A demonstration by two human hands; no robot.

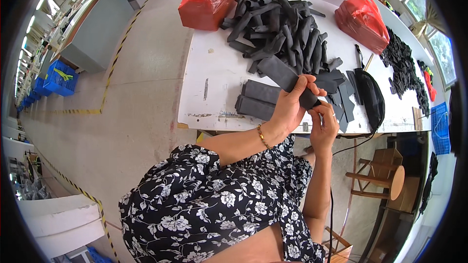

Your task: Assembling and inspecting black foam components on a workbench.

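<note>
A flat strip of black fabric slants over the near part of the white table. My left hand grips it, thumb on top and fingers wrapped round it; a bracelet circles that wrist. At the strip's lower end, my right hand is closed in a pinch on its edge. Just beyond is a heap of curled black strips. Flat stacked black pieces lie left of my hands, and loose flat black pieces lie to the right.
Two red plastic bags stand at the table's far side. On the right are a black pouch with a cord and a pile of small black pieces. A wooden stool and a blue basket are at the right.
</note>
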